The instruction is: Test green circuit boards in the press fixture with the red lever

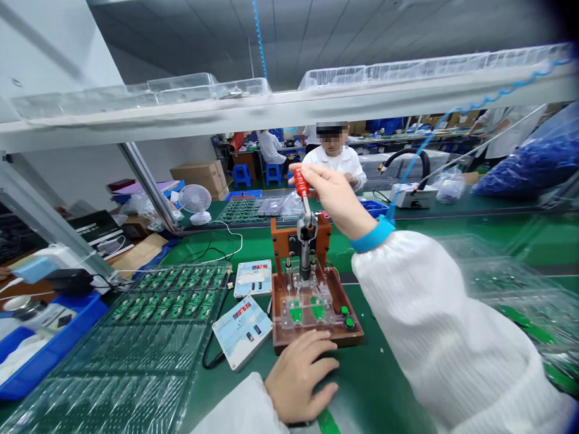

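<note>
A brown test fixture [316, 305] stands on the green mat in front of me, with a clear plate over two small green circuit boards [305, 310]. My right hand [334, 199] is wrapped round the red handle [301, 182] of the fixture's toggle lever, which stands upright. My left hand [297, 378] rests on the mat just in front of the fixture's near edge, fingers loosely curled and nothing visible in them. A green board [329, 426] lies on the mat by that hand.
Clear trays of green boards [132, 349] fill the left side, with two small digital meters [248, 307] next to the fixture. More clear trays [525, 297] lie on the right. A blue bin [33, 352], a small fan [195, 201] and a person seated opposite [335, 155] are beyond.
</note>
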